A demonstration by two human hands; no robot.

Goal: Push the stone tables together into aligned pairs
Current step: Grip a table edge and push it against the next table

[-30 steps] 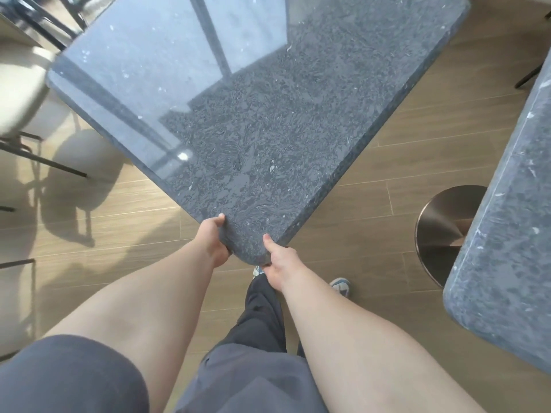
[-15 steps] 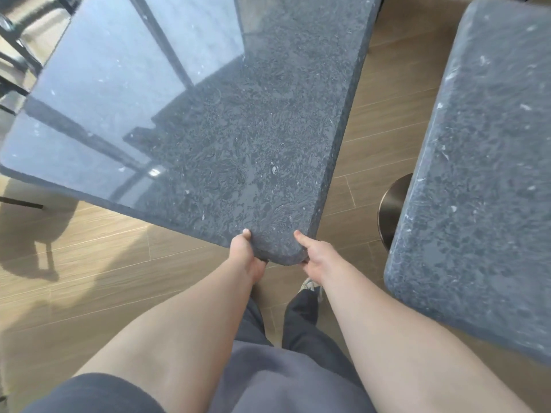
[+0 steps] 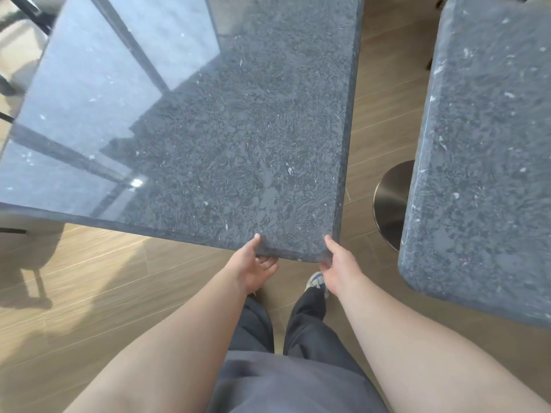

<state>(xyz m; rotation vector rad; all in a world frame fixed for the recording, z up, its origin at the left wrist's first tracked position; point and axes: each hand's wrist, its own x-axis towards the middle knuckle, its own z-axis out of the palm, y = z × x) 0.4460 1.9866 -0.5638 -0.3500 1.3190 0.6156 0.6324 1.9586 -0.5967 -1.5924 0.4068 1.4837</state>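
A dark grey polished stone table (image 3: 238, 129) fills the upper left and middle of the head view. Its rounded near-right corner points at me. My left hand (image 3: 253, 266) grips the near edge just left of that corner, thumb on top and fingers under. My right hand (image 3: 337, 263) holds the right side of the same corner. A second stone table (image 3: 483, 144) of the same speckled grey stands to the right. A strip of wooden floor separates the two, and their facing edges run nearly parallel.
The round brushed-metal base (image 3: 390, 204) of the right table shows in the gap. Black chair legs and a pale seat (image 3: 18, 46) stand at the far left. Wooden plank floor (image 3: 104, 278) lies below, with my legs and a shoe (image 3: 316, 281) near the corner.
The left table has swung clockwise with both hands on its corner. Its right edge now runs nearly parallel to the right table, which has come much further into view.
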